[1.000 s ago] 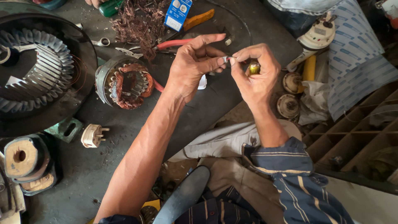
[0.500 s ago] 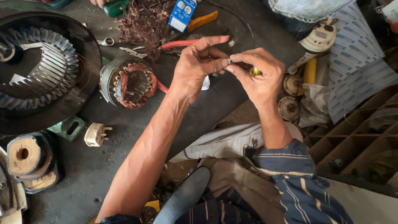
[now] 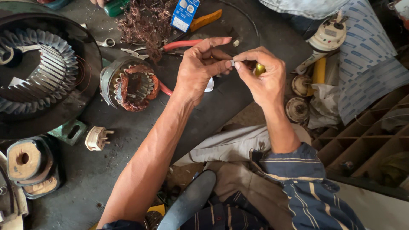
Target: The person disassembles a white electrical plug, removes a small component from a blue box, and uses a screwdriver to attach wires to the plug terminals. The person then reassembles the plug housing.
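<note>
My left hand (image 3: 200, 68) and my right hand (image 3: 264, 79) meet above the dark work surface (image 3: 255, 30), fingertips pinched together on a small white piece (image 3: 232, 63). A yellow object (image 3: 260, 69) shows inside the curled fingers of my right hand. A white scrap (image 3: 209, 85) peeks out under my left palm. To the left of my left hand sits a small motor stator (image 3: 130, 84) with copper windings.
A large black stator (image 3: 42, 68) fills the upper left. Nearby lie a tangle of copper wire (image 3: 145, 21), red-handled pliers (image 3: 179, 44), scissors (image 3: 106, 42), a blue box (image 3: 184, 15), a white plug (image 3: 97, 138), wire spools (image 3: 25, 164) and a white appliance part (image 3: 328, 38).
Both hands have stayed together, working the small piece between the fingertips; the left fingers have shifted their hold and the camera view has drifted slightly.
</note>
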A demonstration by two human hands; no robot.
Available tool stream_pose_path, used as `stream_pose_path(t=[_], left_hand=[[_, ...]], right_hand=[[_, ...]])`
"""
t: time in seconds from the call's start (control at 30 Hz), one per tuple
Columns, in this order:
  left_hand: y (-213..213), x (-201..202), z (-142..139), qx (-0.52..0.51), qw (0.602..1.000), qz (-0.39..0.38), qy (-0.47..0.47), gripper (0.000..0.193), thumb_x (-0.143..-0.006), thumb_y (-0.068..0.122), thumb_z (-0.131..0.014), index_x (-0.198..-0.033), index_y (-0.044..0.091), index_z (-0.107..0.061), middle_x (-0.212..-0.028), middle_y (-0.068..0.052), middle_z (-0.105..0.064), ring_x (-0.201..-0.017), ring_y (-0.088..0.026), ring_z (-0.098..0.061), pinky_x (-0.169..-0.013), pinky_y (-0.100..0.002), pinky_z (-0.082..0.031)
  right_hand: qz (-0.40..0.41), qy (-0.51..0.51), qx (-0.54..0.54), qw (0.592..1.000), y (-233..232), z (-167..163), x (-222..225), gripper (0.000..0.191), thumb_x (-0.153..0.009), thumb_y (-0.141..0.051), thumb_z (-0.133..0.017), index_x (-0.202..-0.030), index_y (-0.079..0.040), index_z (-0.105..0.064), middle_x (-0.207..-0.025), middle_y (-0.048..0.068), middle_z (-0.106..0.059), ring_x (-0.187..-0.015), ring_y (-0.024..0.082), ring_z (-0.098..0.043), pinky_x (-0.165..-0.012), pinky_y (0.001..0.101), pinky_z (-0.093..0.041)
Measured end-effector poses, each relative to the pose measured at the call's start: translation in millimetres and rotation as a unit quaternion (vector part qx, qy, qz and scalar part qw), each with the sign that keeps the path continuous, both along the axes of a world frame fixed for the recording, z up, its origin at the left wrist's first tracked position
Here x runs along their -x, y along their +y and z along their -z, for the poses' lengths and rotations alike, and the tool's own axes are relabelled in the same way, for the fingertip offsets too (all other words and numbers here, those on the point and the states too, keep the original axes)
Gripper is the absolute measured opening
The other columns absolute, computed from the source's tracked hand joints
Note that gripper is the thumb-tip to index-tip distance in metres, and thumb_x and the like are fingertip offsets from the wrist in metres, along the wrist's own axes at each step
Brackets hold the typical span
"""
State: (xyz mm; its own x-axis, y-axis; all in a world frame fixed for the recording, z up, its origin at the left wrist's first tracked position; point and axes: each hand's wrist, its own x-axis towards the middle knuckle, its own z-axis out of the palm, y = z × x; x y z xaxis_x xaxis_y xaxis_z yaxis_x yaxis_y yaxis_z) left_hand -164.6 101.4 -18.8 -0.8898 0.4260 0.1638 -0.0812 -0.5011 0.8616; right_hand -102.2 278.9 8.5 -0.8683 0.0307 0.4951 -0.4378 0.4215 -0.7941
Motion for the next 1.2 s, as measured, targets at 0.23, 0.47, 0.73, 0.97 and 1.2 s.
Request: stream_pose_path(t=[0.23,0.47,0.73,0.97,1.2], left_hand=[[2,2,2,0.035,0.999,-0.011,0.029,0.051,-0.088,-0.008,-0.078,-0.136,0.000,-0.063,-0.100,-0.009,-0.075,-0.084,-0.011,-0.070,-0.078,-0.026,-0.060],[-1,5,1,0.042,0.999,-0.010,0.021,0.052,-0.088,-0.007,-0.077,-0.137,-0.001,-0.062,-0.098,-0.009,-0.076,-0.083,-0.011,-0.070,-0.077,-0.026,-0.060],[0,3,0,0.052,0.998,-0.012,0.041,0.051,-0.088,-0.007,-0.078,-0.136,-0.002,-0.063,-0.096,-0.008,-0.073,-0.083,-0.011,-0.069,-0.075,-0.026,-0.059],[3,1,0,0.044,0.999,-0.003,0.031,0.050,-0.088,-0.008,-0.078,-0.136,-0.001,-0.063,-0.097,-0.008,-0.074,-0.083,-0.011,-0.069,-0.076,-0.026,-0.059],[2,-1,-3,0.035,0.999,0.005,0.030,0.053,-0.090,-0.009,-0.075,-0.140,0.001,-0.061,-0.102,-0.008,-0.074,-0.087,-0.011,-0.070,-0.080,-0.026,-0.060]], right_hand=[[0.037,-0.003,-0.028,0.999,2,-4,1,0.015,-0.092,0.003,-0.086,-0.102,-0.003,-0.077,-0.096,0.003,-0.072,-0.080,0.008,-0.063,-0.070,0.0227,-0.047],[-0.002,0.052,-0.182,0.982,11,-21,-1,0.022,-0.090,0.004,-0.082,-0.110,-0.005,-0.080,-0.105,0.008,-0.070,-0.092,0.017,-0.067,-0.078,0.0272,-0.051],[0.011,0.007,-0.072,0.997,15,-8,0,0.018,-0.095,0.002,-0.082,-0.110,-0.003,-0.073,-0.105,0.002,-0.073,-0.089,0.006,-0.064,-0.077,0.0211,-0.047],[0.007,-0.013,0.039,0.999,16,8,5,0.021,-0.097,0.004,-0.080,-0.108,-0.005,-0.065,-0.099,-0.003,-0.068,-0.074,-0.003,-0.051,-0.062,0.0148,-0.035],[0.066,0.039,-0.027,0.997,3,7,0,0.024,-0.095,0.007,-0.079,-0.107,-0.003,-0.061,-0.096,0.001,-0.066,-0.083,0.004,-0.063,-0.071,0.0202,-0.050]])
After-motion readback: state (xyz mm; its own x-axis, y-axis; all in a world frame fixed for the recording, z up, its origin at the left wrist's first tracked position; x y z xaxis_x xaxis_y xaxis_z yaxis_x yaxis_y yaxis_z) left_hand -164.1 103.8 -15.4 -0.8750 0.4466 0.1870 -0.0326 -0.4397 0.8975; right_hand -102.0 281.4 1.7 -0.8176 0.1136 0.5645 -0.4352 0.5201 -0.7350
